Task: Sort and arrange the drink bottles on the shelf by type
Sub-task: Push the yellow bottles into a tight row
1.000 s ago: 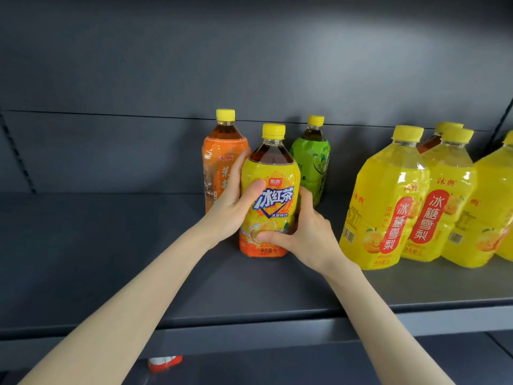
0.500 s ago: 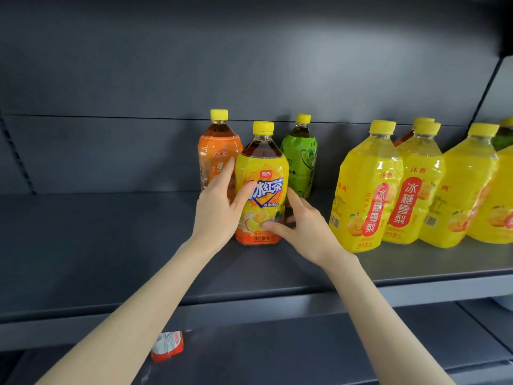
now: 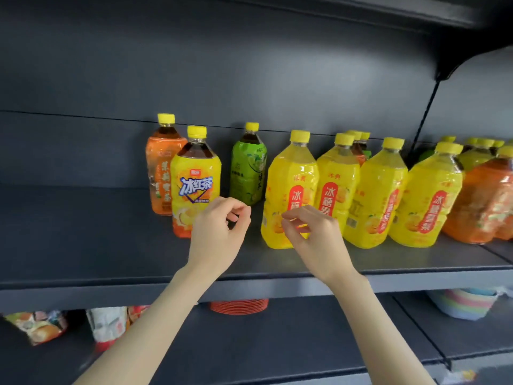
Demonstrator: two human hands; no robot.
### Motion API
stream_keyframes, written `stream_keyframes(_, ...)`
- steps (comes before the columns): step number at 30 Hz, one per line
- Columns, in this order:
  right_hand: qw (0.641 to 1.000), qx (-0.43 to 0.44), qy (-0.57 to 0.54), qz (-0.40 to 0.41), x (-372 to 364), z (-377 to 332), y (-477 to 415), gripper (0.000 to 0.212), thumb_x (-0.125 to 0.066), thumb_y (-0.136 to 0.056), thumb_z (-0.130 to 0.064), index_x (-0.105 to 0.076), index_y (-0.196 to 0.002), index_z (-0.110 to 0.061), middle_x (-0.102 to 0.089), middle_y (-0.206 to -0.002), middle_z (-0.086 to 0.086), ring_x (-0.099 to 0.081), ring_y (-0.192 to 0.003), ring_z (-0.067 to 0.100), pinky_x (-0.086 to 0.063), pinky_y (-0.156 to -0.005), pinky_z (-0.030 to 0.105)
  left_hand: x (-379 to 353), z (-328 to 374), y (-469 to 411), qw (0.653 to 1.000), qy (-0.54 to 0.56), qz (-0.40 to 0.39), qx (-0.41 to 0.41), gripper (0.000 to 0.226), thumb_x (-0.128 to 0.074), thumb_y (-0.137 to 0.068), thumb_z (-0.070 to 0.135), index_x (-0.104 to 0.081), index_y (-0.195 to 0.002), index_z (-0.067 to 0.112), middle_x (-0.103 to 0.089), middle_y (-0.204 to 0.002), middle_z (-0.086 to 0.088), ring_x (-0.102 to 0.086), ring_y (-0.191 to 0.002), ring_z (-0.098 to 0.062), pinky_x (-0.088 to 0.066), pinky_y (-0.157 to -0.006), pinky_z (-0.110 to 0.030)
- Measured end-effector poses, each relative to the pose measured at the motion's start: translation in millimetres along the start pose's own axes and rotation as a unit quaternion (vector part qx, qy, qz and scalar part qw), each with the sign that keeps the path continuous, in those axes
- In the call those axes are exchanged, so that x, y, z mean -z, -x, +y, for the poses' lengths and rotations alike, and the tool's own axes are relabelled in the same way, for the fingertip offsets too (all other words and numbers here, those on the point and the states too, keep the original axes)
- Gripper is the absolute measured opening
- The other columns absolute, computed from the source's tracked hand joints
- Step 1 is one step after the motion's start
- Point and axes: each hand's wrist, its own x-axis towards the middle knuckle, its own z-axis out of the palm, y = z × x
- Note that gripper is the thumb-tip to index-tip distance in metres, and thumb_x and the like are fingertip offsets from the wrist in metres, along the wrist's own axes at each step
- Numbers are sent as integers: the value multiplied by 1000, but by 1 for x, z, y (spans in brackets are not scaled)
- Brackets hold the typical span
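The fingers (image 3: 238,209) of the left hand (image 3: 215,240) are loosely curled, with the tips close to the thumb, and they hold nothing. The fingers (image 3: 297,218) of the right hand (image 3: 316,243) are curled in the same loose way and are also empty. Both hands hang above the front part of the shelf (image 3: 83,245), near its middle, with a small gap between them.

The left hand covers the lower right side of the iced tea bottle (image 3: 195,184). This bottle has a yellow label with blue-and-white characters and stands upright. I cannot tell if the hand touches it. Behind it and a little to the left, near the back wall, stands an orange bottle (image 3: 162,173). A green bottle (image 3: 248,168) stands to the right of it, also toward the back, apart from the iced tea bottle.

The right hand is in front of the lower part of the first of four pear drink bottles (image 3: 380,195). They are yellow with red labels and stand close together in a row that goes toward the right end of the shelf. More caps show behind them. After this row come orange-wrapped bottles (image 3: 483,201) at the right edge.

On the lower shelf (image 3: 305,343) lie snack bags (image 3: 36,326) at the left, a stack of red plates (image 3: 238,305) under the middle, and pastel bowls (image 3: 466,304) at the right.
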Motion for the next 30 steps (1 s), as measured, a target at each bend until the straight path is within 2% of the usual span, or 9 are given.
stream_keyframes(6, 999, -21, -24, 5, 54, 54, 25, 10, -65, -90, -8, -73, -95, -5, -70, -97, 5, -64, -81, 10, -57, -70, 28, -67, 41, 33, 997, 21, 21, 68, 16, -64, -89, 20, -66, -101, 11, -63, -98, 0, -60, -82, -11, -53, -67, -25)
stream_keyframes(10, 999, -23, -31, 9, 71, 72, 16, 11, -64, -91, -12, -73, -97, -9, -67, -102, 3, -62, -87, 11, -56, -73, 29, -82, 49, 27, 994, 2, 51, 96, 29, -65, -87, 26, -59, -113, 12, -56, -109, 1, -55, -93, -9, -42, -71, -12)
stream_keyframes(13, 998, -17, -41, 43, 76, 80, -3, 13, -63, -92, -14, -71, -101, -9, -64, -111, 4, -61, -89, 16, -57, -74, 35, -88, 49, 8, 990, -6, 85, 112, 44, -66, -86, 32, -51, -122, 12, -47, -115, 4, -49, -103, -10, -37, -77, -10)
stream_keyframes(17, 995, -24, -38, 91, 71, 81, -25, 28, -63, -93, -19, -63, -118, -8, -54, -129, 7, -52, -116, 23, -52, -91, 38, -97, 47, -16, 987, 34, 75, 136, 67, -63, -82, 48, -39, -133, 13, -43, -127, -1, -46, -117, -15, -44, -94, -31)
stream_keyframes(21, 996, -17, -22, 90, 62, 78, -43, 54, -62, -94, -23, -41, -142, -12, -36, -151, 10, -31, -139, 26, -34, -104, 31, -105, 42, -37, 974, 111, 40, 192, 86, -60, -76, 64, -28, -143, 21, -42, -136, 0, -48, -121, -18, -45, -100, -43)
stream_keyframes(23, 997, -25, -5, 76, 55, 75, -49, 66, -59, -96, -27, -26, -150, -11, -24, -158, 11, -20, -145, 28, -29, -111, 36, -107, 38, -42, 960, 162, 19, 230, 87, -60, -75, 66, -26, -144, 25, -49, -131, 2, -52, -118, -20, -47, -97, -43)
stream_keyframes(25, 995, -33, 51, 81, 46, 73, -53, 73, -56, -97, -33, -16, -153, -8, -20, -160, 13, -17, -145, 32, -26, -114, 40, -109, 33, -42, 952, 182, 8, 246, 80, -56, -72, 65, -32, -139, 28, -56, -116, 10, -58, -108, -16, -52, -86, -33)
stream_keyframes(28, 987, -47, 103, 115, 40, 72, -57, 76, -57, -95, -37, -19, -151, -3, -29, -153, 19, -27, -136, 37, -31, -110, 43, -107, 30, -37, 957, 184, 27, 222, 72, -54, -69, 65, -37, -132, 34, -54, -103, 25, -60, -90, 1, -46, -66, -13)
stream_keyframes(30, 984, -46, 94, 143, 40, 72, -60, 73, -63, -92, -34, -28, -148, -2, -36, -145, 22, -33, -127, 37, -37, -103, 43, -103, 26, -34, 952, 205, 48, 222, 69, -56, -69, 66, -39, -129, 37, -56, -103, 26, -60, -88, 8, -46, -62, -8)
